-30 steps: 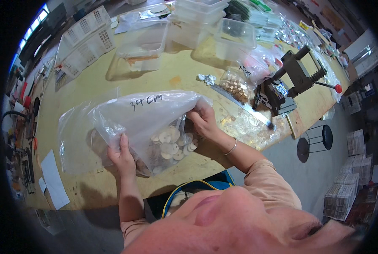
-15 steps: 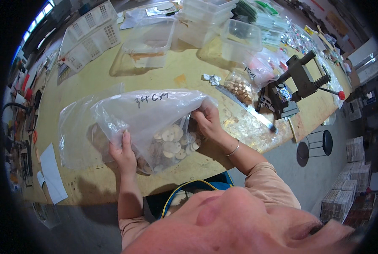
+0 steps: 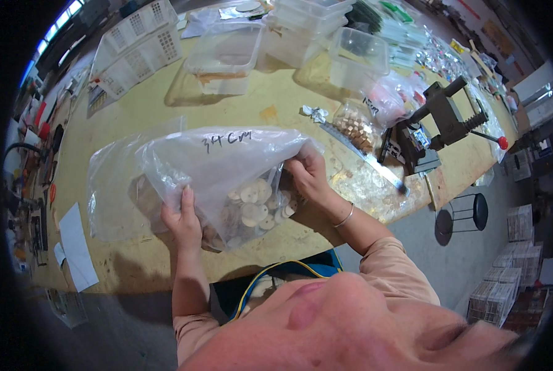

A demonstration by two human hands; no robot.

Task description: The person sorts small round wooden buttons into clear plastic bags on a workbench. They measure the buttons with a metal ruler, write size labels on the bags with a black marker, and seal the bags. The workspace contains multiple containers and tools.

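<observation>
A clear plastic bag [image 3: 227, 162] with black handwriting lies slanted across the table before me. Pale round discs with small holes [image 3: 255, 201], wooden by their look, show through its near part. My left hand [image 3: 184, 221] grips the bag's near left side, thumb on top and fingers hidden beneath. At its right end, my right hand [image 3: 308, 176] is closed on the plastic edge, with discs just below it. Under and left of this bag spreads another clear plastic sheet or bag [image 3: 111, 191]; something brownish shows through beside my left hand.
To the right stand a dark hand press [image 3: 446, 117] with a red knob, a steel ruler [image 3: 369, 162] and a bag of small wooden cubes [image 3: 355, 128]. Clear tubs [image 3: 224, 55] and a white basket [image 3: 137, 52] line the back. White paper [image 3: 77, 250] lies left.
Both hands keep their hold on the bag, nearly still. The whole view has shifted slightly.
</observation>
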